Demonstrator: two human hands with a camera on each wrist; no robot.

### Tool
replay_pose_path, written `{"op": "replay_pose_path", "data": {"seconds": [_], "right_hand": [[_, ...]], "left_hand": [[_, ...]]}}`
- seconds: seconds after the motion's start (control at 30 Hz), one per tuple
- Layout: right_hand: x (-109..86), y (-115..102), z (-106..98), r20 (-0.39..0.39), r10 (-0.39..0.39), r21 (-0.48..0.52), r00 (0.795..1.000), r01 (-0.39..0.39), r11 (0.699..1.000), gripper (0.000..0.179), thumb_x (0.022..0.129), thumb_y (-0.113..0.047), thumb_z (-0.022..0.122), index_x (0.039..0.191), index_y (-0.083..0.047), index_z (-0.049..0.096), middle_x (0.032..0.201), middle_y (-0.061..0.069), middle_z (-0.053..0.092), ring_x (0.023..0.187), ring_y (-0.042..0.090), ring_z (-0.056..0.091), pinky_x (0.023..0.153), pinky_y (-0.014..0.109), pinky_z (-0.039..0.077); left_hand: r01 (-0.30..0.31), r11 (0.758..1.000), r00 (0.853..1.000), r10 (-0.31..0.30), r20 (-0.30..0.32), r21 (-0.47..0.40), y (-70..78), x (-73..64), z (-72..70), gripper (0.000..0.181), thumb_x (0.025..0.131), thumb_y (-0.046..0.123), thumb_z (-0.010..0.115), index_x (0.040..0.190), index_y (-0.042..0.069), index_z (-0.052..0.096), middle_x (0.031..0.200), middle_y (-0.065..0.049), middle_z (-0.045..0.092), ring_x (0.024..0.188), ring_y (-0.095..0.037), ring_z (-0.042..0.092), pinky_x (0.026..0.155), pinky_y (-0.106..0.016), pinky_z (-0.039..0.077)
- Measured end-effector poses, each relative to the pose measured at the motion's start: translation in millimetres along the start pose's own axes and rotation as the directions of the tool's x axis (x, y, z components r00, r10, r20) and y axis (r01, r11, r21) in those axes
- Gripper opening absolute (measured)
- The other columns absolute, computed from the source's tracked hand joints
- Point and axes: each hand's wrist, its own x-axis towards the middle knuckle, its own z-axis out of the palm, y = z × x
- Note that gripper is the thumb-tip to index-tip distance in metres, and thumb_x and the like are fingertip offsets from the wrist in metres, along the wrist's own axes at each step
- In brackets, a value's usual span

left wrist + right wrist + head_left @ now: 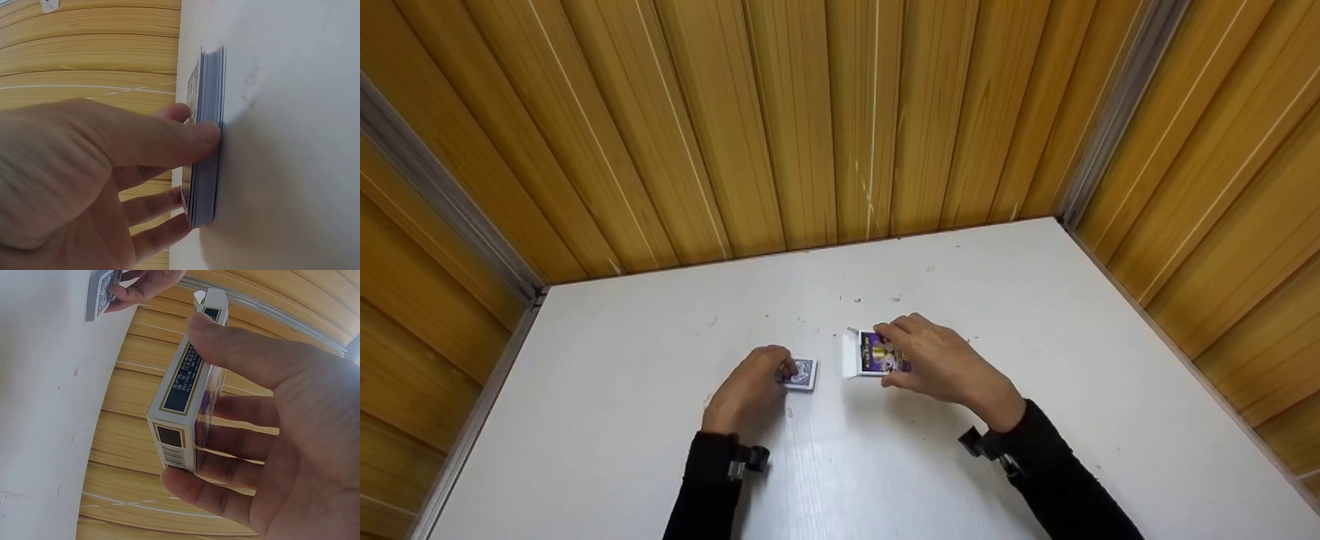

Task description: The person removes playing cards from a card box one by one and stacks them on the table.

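Note:
A deck of playing cards (804,373) with a blue-grey patterned back lies at the middle of the white table. My left hand (751,384) grips it by its edges; in the left wrist view the thumb presses the side of the deck (209,180) and the fingers reach round the far side. Just to the right, my right hand (941,364) holds a purple and white card box (874,352) between thumb and fingers. The box's white end flap (850,355) stands open toward the deck. In the right wrist view the box (183,382) is held off the table.
The white table (622,420) carries small dark marks and scuffs. Yellow wood-look panels (795,127) rise behind it and at both sides, with grey metal posts (1125,112) at the corners. A black wrist strap with a camera mount (994,450) sits on each sleeve.

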Motion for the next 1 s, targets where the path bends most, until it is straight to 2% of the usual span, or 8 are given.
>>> {"op": "replay_pose_path", "data": {"seconds": [0.27, 0.33, 0.43, 0.5, 0.6, 0.77, 0.87, 1.0], "right_hand": [[-0.1, -0.2, 0.4, 0.009, 0.014, 0.014, 1.000, -0.014, 1.000, 0.073, 0.084, -0.035, 0.087, 0.142, -0.004, 0.057, 0.127, 0.014, 0.065, 0.117, 0.028, 0.061, 0.089, 0.043, 0.055], [0.0, -0.3, 0.8, 0.008, 0.011, 0.011, 1.000, -0.011, 1.000, 0.073, 0.084, -0.035, 0.088, 0.142, -0.004, 0.057, 0.127, 0.014, 0.065, 0.117, 0.028, 0.061, 0.088, 0.043, 0.055], [0.2, -0.6, 1.1, 0.012, 0.013, 0.017, 1.000, -0.013, 1.000, 0.073, 0.083, -0.034, 0.088, 0.142, -0.004, 0.057, 0.127, 0.015, 0.065, 0.117, 0.028, 0.061, 0.087, 0.043, 0.056], [0.2, -0.7, 1.1, 0.016, 0.016, 0.021, 1.000, -0.016, 1.000, 0.073, 0.084, -0.035, 0.087, 0.142, -0.004, 0.057, 0.127, 0.014, 0.065, 0.117, 0.028, 0.061, 0.088, 0.043, 0.056], [0.2, -0.5, 1.3, 0.014, 0.014, 0.025, 1.000, -0.014, 1.000, 0.073, 0.084, -0.035, 0.087, 0.142, -0.004, 0.057, 0.127, 0.014, 0.065, 0.116, 0.028, 0.061, 0.088, 0.043, 0.056], [0.1, -0.2, 1.4, 0.012, 0.014, 0.022, 1.000, -0.014, 1.000, 0.072, 0.084, -0.035, 0.087, 0.142, -0.005, 0.056, 0.127, 0.013, 0.064, 0.116, 0.027, 0.060, 0.088, 0.042, 0.055], [0.3, -0.4, 1.8, 0.018, 0.016, 0.017, 1.000, -0.016, 1.000, 0.073, 0.085, -0.037, 0.086, 0.143, -0.005, 0.056, 0.128, 0.013, 0.064, 0.116, 0.026, 0.060, 0.088, 0.042, 0.055], [1.2, -1.4, 2.5, 0.020, 0.016, 0.019, 1.000, -0.016, 1.000, 0.074, 0.085, -0.039, 0.085, 0.144, -0.005, 0.056, 0.129, 0.013, 0.064, 0.117, 0.026, 0.060, 0.090, 0.042, 0.055]], "left_hand": [[-0.006, 1.000, 1.000, 0.006, -0.006, 0.010, -1.2, -0.5, 0.0, 0.037, 0.075, -0.023, 0.058, 0.097, 0.004, 0.070, 0.104, -0.006, 0.067, 0.096, -0.020, 0.058, 0.086, -0.040, 0.052], [-0.004, 1.000, 1.000, 0.004, -0.009, 0.011, -1.8, -1.5, 0.1, 0.037, 0.075, -0.022, 0.057, 0.097, 0.005, 0.070, 0.108, -0.007, 0.066, 0.103, -0.022, 0.059, 0.091, -0.040, 0.051], [-0.002, 1.000, 1.000, 0.002, -0.009, 0.009, -2.6, -3.4, -0.8, 0.037, 0.075, -0.020, 0.057, 0.099, 0.005, 0.071, 0.127, -0.016, 0.061, 0.122, -0.032, 0.056, 0.100, -0.044, 0.048], [0.020, 1.000, 1.000, -0.020, -0.001, -0.004, -2.2, -5.2, -3.0, 0.037, 0.076, -0.018, 0.057, 0.101, 0.007, 0.071, 0.143, -0.022, 0.052, 0.135, -0.039, 0.047, 0.105, -0.046, 0.045], [0.055, 0.998, 0.998, -0.055, -0.004, -0.026, 0.1, -8.3, -8.2, 0.032, 0.079, -0.012, 0.063, 0.102, 0.008, 0.070, 0.154, -0.027, 0.040, 0.143, -0.044, 0.038, 0.107, -0.049, 0.044], [0.063, 0.998, 0.991, -0.065, -0.116, -0.024, 20.6, -13.3, -20.4, 0.015, 0.090, 0.002, 0.072, 0.105, 0.005, 0.070, 0.143, -0.020, 0.053, 0.135, -0.035, 0.049, 0.106, -0.047, 0.045], [0.012, 1.000, 0.979, -0.015, -0.205, -0.014, 42.5, -14.9, -26.3, 0.010, 0.093, 0.003, 0.071, 0.104, 0.004, 0.071, 0.128, -0.014, 0.063, 0.121, -0.030, 0.057, 0.099, -0.044, 0.049], [-0.089, 0.996, 0.950, 0.085, -0.299, -0.002, 70.7, -15.6, -28.2, 0.005, 0.094, 0.002, 0.071, 0.098, 0.005, 0.073, 0.113, -0.009, 0.066, 0.108, -0.027, 0.061, 0.089, -0.040, 0.054]]}}
